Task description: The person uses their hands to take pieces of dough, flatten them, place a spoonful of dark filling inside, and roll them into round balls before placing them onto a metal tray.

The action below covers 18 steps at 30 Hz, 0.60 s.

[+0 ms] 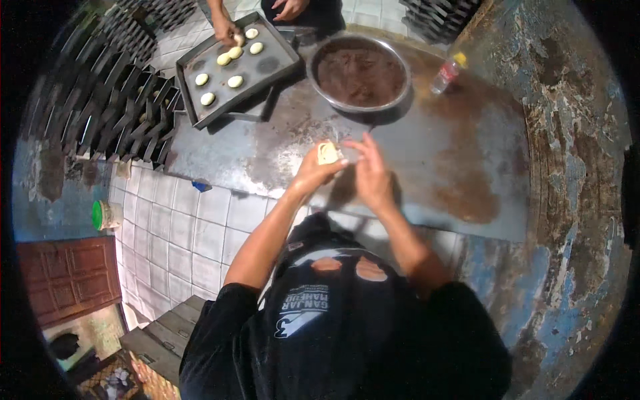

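the pale dough piece (327, 153) is in your left hand (312, 176), above the near side of the table (427, 157), and by its look it is only partway shaped: its upper face seems uneven and folded, not smooth. your left thumb and fingers are closed around it. your right hand (371, 175) is open, fingers extended, just beside the piece with nothing seen in it; i cannot tell whether a fingertip touches.

as for what is done, seven smooth, rounded pieces (235, 81) lie spread on the dark tray (257, 75), and a co-worker's hand (227, 28) is at one more there. your own piece looks like the one left unfinished, and the tray has bare patches between its pieces. the metal bowl (360, 107) ahead of you holds plenty of dark brown mass (360, 73).

the table is grey, scuffed and stained rusty brown, with a yellow-capped bottle (445, 75) on its far right. around you are white floor tiles (173, 233), tall stacks of dark trays (87, 100) on the left, a green-lidded bucket (110, 215), a brown panelled door (60, 283), and a peeling blue-and-brown wall (567, 167) on the right.
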{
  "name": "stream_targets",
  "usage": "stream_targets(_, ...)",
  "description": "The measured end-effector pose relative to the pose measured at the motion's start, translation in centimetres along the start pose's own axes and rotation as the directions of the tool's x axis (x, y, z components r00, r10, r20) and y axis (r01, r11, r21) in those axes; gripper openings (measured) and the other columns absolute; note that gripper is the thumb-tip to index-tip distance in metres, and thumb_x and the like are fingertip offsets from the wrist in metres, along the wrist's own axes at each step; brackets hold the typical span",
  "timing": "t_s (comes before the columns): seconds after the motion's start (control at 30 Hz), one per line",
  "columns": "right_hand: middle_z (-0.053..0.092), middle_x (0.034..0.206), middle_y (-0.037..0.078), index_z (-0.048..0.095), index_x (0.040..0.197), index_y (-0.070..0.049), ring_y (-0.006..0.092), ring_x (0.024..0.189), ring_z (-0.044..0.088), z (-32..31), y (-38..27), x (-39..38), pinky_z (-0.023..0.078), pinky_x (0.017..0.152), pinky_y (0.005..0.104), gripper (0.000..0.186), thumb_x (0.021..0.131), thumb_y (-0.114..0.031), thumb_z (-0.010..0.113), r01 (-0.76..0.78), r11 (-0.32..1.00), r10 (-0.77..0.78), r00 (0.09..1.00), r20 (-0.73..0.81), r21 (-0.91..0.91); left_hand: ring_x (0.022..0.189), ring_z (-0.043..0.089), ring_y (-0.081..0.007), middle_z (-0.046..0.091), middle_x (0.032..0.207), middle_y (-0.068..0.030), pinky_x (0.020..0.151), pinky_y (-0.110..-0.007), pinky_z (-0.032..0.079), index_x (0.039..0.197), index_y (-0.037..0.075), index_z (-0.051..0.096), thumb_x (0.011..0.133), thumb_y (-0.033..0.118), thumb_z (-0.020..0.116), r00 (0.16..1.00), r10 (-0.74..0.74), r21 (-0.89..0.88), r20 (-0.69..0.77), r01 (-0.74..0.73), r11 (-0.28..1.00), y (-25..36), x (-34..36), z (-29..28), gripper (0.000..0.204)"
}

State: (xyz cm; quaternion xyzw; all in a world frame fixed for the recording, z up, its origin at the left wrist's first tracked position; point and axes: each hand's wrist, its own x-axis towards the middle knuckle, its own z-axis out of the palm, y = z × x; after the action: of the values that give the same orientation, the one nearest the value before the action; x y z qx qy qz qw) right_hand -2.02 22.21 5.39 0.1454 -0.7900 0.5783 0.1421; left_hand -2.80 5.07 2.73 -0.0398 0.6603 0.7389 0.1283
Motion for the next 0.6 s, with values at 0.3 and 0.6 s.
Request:
stream_targets(0.3, 0.07, 0.098, 0.003, 0.06, 0.121, 0.001, 0.0107, 0.092, 0.064, 3.7, 0.7, -5.0, 0.05, 0.084, 0.0248, 0.036, 0.09, -0.007, 0.074, -0.404, 0.664, 0.452, 0.887, 0.093, 0.63, 0.101, 0.07, -0.0216, 0.073, 0.113, -0.0154, 0.085, -0.036, 0.055, 0.134, -0.001, 0.063, 0.105, 0.032, 0.058, 0.959, 0.193, 0.25, -0.207, -0.139, 0.958, 1.5, -5.9, 2.2, 0.044)
stream_targets(0.6, 0.072, 0.104, 0.017, 0.069, 0.115, 0.002, 0.0286, 0.098, 0.071, 7.0, -5.5, 0.6, 0.054, 0.087, 0.0382, 0.029, 0.087, -0.005, 0.07, -0.117, 0.92, -0.102, 0.85, 0.516, 0.375, 0.11, 0.067, -0.0234, 0.073, 0.118, -0.0169, 0.096, -0.037, 0.052, 0.132, 0.003, 0.067, 0.098, 0.023, 0.067, 1.0, -0.007, 0.438, -0.017, 0.013, 0.899, 1.7, -8.4, -8.2, 0.039)
